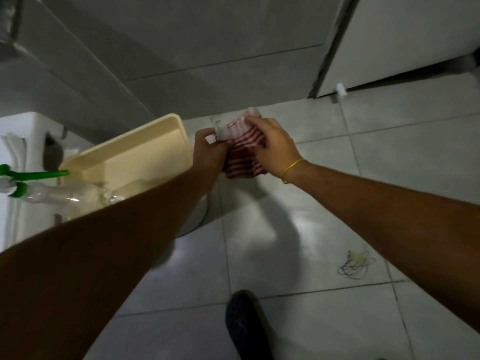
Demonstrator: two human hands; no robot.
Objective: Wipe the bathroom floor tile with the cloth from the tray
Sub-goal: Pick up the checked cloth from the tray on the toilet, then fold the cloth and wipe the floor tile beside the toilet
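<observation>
1. Holding the red-and-white striped cloth between both hands, above the floor and just off the tray's 3 o'clock end; the cloth is bunched, its lower edge hanging free.
2. My left hand grips the cloth's 9 o'clock side, fingers curled together and pinched on a white corner of the fabric.
3. My right hand covers the cloth from 3 o'clock, fingers closed over the folds; a thin yellow band circles that wrist.
4. The cream plastic tray lies at 9 o'clock from my hands, resting on a white fixture; my left forearm crosses over its near rim.
5. A clear spray bottle with a green trigger head lies on its side at the tray's 8 o'clock end, partly hidden by my forearm.
6. The pale grey floor tile fills the area from 3 to 6 o'clock, glossy, with dark grout lines and the shadow of my arms upon it.
7. A small tangle of rubber bands lies on the tile at 5 o'clock, well apart from the cloth.
8. The toe of my dark perforated clog stands on the tile at 6 o'clock.
9. A white door stands at 1 o'clock, a white doorstop near its lower edge.
</observation>
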